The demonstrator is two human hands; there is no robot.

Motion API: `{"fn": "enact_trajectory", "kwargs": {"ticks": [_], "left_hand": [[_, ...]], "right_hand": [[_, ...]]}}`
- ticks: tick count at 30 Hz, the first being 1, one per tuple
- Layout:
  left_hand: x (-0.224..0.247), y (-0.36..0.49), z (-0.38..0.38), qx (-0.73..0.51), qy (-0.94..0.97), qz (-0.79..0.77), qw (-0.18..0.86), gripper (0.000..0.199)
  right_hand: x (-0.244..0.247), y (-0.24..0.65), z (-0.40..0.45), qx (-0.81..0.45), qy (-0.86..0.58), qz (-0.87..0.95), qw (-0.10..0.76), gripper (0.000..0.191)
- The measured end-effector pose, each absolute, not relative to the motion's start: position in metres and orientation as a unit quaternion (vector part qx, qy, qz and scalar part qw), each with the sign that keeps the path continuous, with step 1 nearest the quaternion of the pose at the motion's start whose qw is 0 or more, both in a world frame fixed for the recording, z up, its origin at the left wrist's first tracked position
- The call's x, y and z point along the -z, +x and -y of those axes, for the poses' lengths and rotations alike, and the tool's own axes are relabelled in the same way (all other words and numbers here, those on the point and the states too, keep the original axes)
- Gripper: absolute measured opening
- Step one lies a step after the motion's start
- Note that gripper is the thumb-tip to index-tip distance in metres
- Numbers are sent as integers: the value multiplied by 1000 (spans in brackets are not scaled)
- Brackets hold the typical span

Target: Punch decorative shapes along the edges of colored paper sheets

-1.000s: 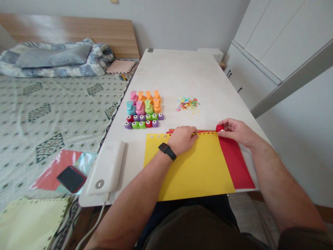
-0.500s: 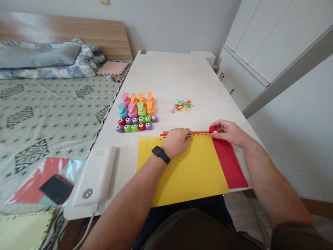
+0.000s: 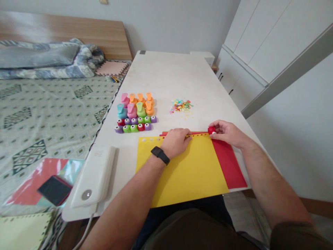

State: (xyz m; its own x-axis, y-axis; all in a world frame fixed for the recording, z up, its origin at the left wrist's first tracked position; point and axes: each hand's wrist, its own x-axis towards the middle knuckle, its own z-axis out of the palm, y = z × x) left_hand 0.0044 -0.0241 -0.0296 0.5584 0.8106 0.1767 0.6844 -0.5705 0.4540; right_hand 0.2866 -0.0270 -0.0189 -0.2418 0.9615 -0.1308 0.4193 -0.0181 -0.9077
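A sheet of yellow paper [image 3: 189, 170] lies at the table's near edge, with a row of small punched holes along its far edge. My left hand [image 3: 177, 141], wearing a black watch on the wrist, pinches that far edge near its middle. Between the fingers and thumb of my right hand [image 3: 225, 132] is a small red craft punch [image 3: 212, 130], set at the sheet's far right corner. Red paper [image 3: 230, 163] shows beneath the yellow sheet on the right.
Several colourful craft punches [image 3: 131, 110] stand in rows at the left of the white table [image 3: 171, 73]. Paper confetti [image 3: 180, 105] is heaped beyond my hands. A white laminator-like machine [image 3: 95, 177] with a cord sits at the left edge. A bed [image 3: 59, 128] adjoins the table.
The view has shifted very slightly. Both hands keep their places, with the red craft punch still at the yellow sheet's corner.
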Motion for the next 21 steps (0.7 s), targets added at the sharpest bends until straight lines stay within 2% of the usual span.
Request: {"fn": "enact_trajectory", "kwargs": {"ticks": [21], "left_hand": [[29,5,25,-190,867,-431,166,16]], "right_hand": [[22,278,30,-469,-536,645,277,45]]}}
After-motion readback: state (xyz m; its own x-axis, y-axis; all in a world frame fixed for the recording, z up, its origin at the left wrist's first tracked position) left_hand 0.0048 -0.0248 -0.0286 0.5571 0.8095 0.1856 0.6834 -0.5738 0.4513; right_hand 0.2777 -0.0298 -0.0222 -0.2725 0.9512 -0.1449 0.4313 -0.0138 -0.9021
